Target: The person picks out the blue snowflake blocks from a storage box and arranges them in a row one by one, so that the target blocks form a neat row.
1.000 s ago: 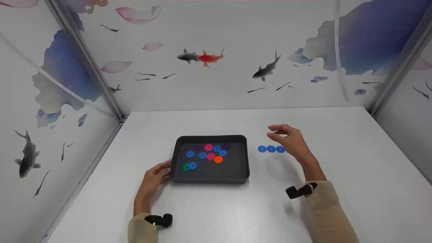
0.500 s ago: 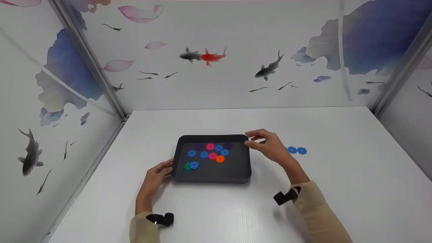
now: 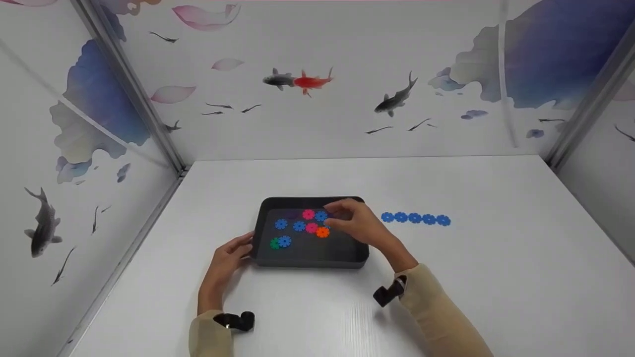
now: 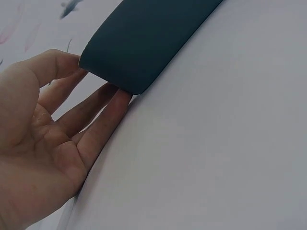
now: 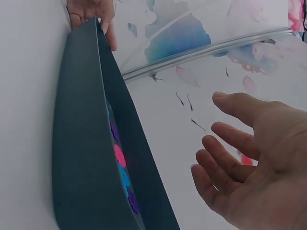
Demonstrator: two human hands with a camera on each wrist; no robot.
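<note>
From my distant seat, I judge the main risk is a wrong pick inside the shallow dark grey rectangular tray, apparently plastic [image 3: 342, 250]. Above its far right part hangs the right hand [image 3: 354, 220], thumb and forefinger apart, with nothing between them. Below lie thin notched discs, close together: a blue flower-shaped plastic-looking disc [image 3: 321, 216], a pink disc of the same shape [image 3: 311, 228] and an orange one [image 3: 322, 232]. A pinch here could catch two at once, or only push a flat disc over the tray's floor. Also, the right wrist passes above the tray's right wall; I cannot tell whether they touch, but a knock there could shift the tray. The left hand [image 3: 227, 258] has its fingers somewhat apart, tips against the tray's left end; if this hold is too light, the tray may slide and disturb the row of five blue discs [image 3: 414, 218] just beyond its right wall.

These five touch edge to edge; whether their notches interlock, I cannot tell. In the tray's near left part, a blue disc partly covers a green disc [image 3: 274, 243].
</note>
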